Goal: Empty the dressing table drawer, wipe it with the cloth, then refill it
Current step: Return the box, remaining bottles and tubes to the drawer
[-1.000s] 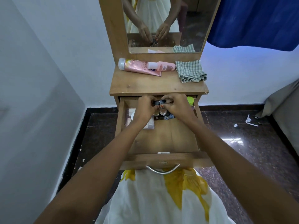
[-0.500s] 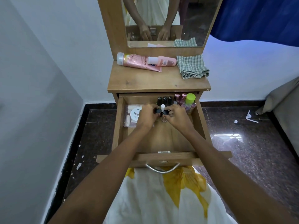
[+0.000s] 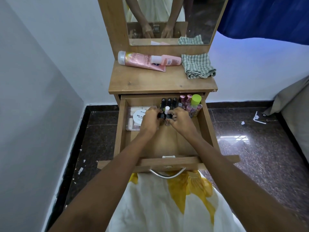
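1. The drawer (image 3: 206, 131) of the dressing table is pulled fully out toward the person, I think so that both hands can reach the things at its back end.
2. The left hand (image 3: 151, 118) and the right hand (image 3: 179, 120) meet in the middle of the drawer. Their fingers are closed around a small group of nail polish bottles (image 3: 166, 114): 2 black caps and 1 white cap show between them. It looks like gathering several at once, to save trips.
3. Whether this is the emptying or the refilling step, I cannot tell from this moment alone.
4. More things stand at the back of the drawer: 3 dark tubes (image 3: 169, 102) in a row, pink cylinders (image 3: 184, 98) and a bottle with a round lime-green cap (image 3: 196, 99). On the left lies a clear box (image 3: 132, 118) with a white round label.
5. The front half of the drawer floor is bare, smooth wood with a light grain.
6. The cloth (image 3: 197, 66), soft, green-and-white checked and loosely folded, lies on the worktop (image 3: 150, 81) at the right, near the mirror (image 3: 168, 20), ready for wiping.
7. Beside it, to the left, a large pink tube (image 3: 138, 61) and a smaller pink bottle (image 3: 167, 60) lie flat, touching, so they cannot roll far.
8. The handle (image 3: 167, 174) is a curved metal bar, shiny.
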Tool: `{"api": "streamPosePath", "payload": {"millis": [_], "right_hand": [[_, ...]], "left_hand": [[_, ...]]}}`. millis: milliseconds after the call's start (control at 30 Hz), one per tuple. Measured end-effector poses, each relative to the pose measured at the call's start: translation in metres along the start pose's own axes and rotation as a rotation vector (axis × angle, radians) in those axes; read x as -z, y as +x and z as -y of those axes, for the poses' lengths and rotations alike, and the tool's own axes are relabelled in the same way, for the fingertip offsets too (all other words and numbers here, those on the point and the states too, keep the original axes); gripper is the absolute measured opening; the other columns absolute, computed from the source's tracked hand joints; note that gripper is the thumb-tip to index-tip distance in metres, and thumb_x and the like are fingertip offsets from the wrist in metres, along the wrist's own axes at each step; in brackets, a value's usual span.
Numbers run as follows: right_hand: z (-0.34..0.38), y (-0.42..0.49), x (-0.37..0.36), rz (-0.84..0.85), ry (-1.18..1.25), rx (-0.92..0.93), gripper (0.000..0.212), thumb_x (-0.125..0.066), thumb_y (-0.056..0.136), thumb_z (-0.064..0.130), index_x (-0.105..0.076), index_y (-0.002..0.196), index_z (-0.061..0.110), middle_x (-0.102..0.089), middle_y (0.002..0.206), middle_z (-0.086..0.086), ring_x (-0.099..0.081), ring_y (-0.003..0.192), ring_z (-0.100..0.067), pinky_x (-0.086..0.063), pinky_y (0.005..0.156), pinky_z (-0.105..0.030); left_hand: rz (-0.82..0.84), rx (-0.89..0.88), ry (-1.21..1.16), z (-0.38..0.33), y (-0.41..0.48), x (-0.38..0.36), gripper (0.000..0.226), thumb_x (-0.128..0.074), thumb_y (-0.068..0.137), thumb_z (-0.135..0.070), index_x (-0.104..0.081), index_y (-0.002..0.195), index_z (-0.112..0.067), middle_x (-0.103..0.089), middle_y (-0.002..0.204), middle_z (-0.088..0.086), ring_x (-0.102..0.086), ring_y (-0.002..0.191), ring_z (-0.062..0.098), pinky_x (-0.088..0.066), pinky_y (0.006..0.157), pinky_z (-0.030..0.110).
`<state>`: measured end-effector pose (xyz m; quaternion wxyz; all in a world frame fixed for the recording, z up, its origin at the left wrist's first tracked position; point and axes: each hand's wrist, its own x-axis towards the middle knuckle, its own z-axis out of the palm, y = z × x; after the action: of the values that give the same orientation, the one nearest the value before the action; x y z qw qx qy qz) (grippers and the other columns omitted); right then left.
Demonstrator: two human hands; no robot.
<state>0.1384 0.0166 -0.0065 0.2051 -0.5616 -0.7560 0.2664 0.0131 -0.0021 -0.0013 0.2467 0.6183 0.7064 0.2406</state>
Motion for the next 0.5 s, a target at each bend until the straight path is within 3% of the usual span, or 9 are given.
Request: {"api": "streamPosePath", "payload": {"millis": [167,500], "right_hand": [[0.0006,0.001,-0.003,-0.013,-0.006,-0.014,0.033,-0.06,0.083,0.004,-0.06,0.116,-0.001,-0.056,0.117,-0.017,-0.059,0.099,-0.028,-0.051,0.087,-0.037],[-0.0003,0.0002,-0.0054,-0.043,0.053,-0.038,0.03,-0.062,0.081,0.0,-0.06,0.111,-0.001,-0.057,0.114,-0.017,-0.06,0.1,-0.028,-0.051,0.086,-0.04]], "left_hand": [[-0.011,-0.011,-0.009,-0.0019,-0.0029,-0.001,0.031,-0.058,0.083,0.004,-0.063,0.113,-0.002,-0.058,0.115,0.017,-0.056,0.104,0.029,-0.043,0.081,0.028],[-0.043,0.002,-0.06,-0.0023,-0.0063,-0.0007,0.034,-0.056,0.08,0.009,-0.063,0.112,0.0,-0.059,0.116,0.018,-0.058,0.103,0.031,-0.049,0.088,0.036]]}}
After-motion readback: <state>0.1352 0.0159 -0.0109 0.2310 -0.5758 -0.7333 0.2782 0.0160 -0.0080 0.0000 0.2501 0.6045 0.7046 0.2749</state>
